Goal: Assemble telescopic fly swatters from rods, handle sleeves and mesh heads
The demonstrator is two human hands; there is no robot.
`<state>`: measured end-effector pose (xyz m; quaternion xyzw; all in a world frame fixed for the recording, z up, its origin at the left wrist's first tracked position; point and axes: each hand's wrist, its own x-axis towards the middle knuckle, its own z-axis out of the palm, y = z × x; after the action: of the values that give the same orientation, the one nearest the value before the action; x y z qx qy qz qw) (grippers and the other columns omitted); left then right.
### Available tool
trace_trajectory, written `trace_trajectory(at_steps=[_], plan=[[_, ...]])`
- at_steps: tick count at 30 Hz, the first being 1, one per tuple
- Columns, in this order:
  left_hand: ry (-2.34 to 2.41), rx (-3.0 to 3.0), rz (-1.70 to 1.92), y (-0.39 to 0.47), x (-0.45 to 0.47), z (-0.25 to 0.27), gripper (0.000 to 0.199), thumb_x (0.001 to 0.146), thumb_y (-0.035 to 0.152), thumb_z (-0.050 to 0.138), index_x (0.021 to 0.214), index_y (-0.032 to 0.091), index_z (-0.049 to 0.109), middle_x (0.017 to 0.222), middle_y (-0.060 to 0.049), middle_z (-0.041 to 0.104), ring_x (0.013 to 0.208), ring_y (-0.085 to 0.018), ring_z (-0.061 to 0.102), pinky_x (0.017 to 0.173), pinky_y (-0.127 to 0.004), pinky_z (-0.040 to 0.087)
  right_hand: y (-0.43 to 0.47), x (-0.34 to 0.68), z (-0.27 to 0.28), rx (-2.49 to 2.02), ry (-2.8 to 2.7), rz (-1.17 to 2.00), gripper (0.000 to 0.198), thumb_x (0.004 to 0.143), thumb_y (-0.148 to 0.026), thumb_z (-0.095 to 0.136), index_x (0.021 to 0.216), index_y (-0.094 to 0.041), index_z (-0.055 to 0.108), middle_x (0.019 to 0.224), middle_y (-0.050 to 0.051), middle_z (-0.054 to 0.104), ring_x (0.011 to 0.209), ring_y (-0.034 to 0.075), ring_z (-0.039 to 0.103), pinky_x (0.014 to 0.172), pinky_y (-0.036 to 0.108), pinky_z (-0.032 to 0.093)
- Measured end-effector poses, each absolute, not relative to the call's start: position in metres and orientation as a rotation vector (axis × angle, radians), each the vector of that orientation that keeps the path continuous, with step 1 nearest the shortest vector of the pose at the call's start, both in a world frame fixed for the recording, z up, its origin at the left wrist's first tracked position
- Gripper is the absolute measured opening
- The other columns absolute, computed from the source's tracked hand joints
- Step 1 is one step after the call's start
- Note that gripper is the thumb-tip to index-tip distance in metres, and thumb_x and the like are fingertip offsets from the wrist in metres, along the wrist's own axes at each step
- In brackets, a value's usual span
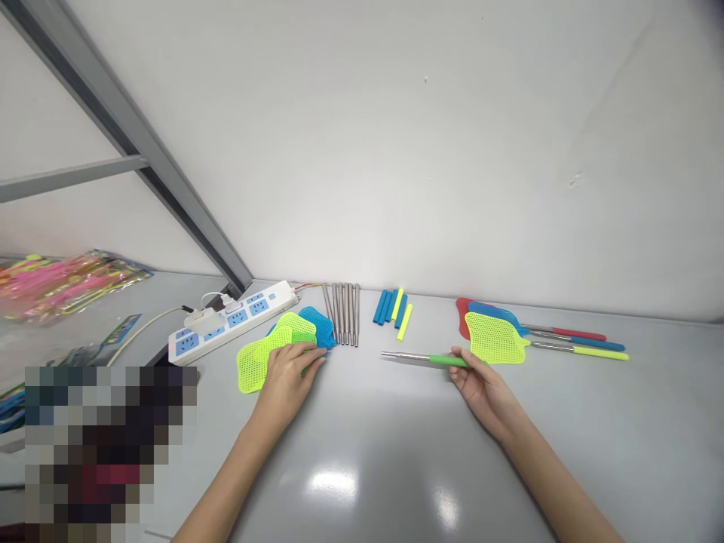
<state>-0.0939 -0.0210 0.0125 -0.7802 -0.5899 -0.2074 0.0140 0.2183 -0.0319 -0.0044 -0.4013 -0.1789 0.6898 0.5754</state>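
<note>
My left hand (294, 367) is over the pile of loose fly swatter heads, its fingers pinched round the edge of a green swatter head (304, 337); the fingers hide much of it. Yellow-green heads (252, 363) and a blue head (318, 326) lie around and under that hand. My right hand (477, 381) grips a metal telescopic rod (406, 356) by its green handle sleeve (444, 360), the bare end pointing left. Between the hands, farther back, are several metal rods (346, 313) side by side and several blue (388, 308) and yellow sleeves (404, 323).
Fly swatters with red (462, 320), blue and yellow heads (498, 339) lie overlapped at the right, handles pointing right. A white power strip (234, 323) with plugs sits at left. Packaged goods (73, 279) lie beyond the metal frame (170, 181). A white wall (418, 151) bounds the back.
</note>
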Motion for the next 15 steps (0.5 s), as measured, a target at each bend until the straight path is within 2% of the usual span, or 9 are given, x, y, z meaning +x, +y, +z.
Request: trace_trajectory(at_steps=[15], plan=[[-1.590, -2.479, -1.025, -0.034, -0.043, 0.065, 0.017, 0.079, 0.025, 0.046, 0.087, 0.025, 0.061, 0.085, -0.001, 0.059, 0.082, -0.015, 0.051, 0.074, -0.030, 0.038, -0.033, 0.219, -0.004, -0.896, -0.378, 1.640, 0.013, 0.069, -0.023, 0.060, 0.078, -0.016, 0.065, 0.078, 0.001, 0.057, 0.062, 0.009, 0.052, 0.063, 0.020, 0.048]])
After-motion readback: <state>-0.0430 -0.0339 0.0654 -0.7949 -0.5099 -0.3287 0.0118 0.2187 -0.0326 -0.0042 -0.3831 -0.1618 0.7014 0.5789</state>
